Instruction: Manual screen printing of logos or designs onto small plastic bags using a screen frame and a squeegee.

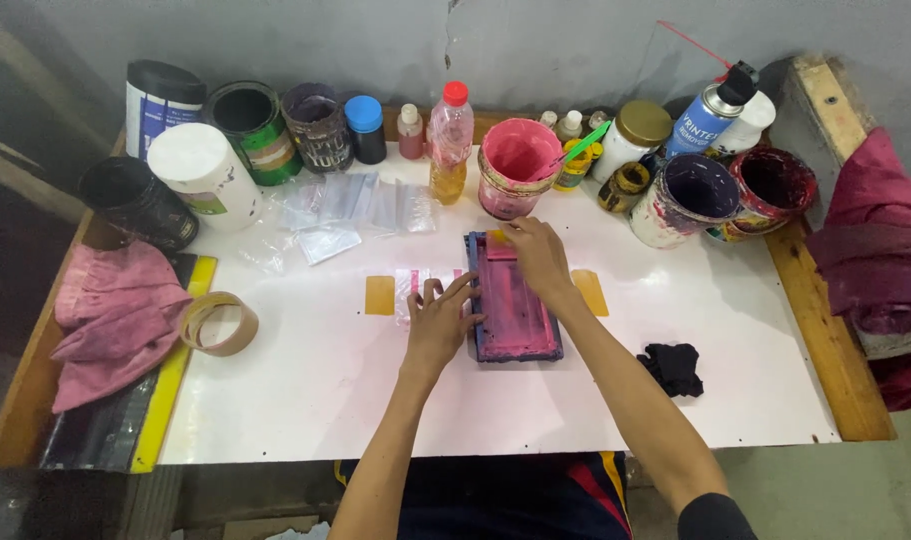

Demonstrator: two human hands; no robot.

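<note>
A small blue-framed printing screen (520,325), stained pink, lies flat near the middle of the white tabletop (305,400). My left hand (438,322) rests with spread fingers on the table and against the frame's left edge. At the frame's far end my right hand (537,256) presses down on a small pink squeegee (499,246). A clear plastic piece (412,283) with pink marks lies partly under the left hand. Yellow tape patches (379,295) sit left and right of the screen.
Paint tubs, jars, bottles and a spray can (713,112) line the back edge, with a pink-stained bucket (518,167) just behind the screen. Clear plastic bags (350,208), a tape roll (218,323), a pink cloth (115,315) and a black rag (672,366) lie around.
</note>
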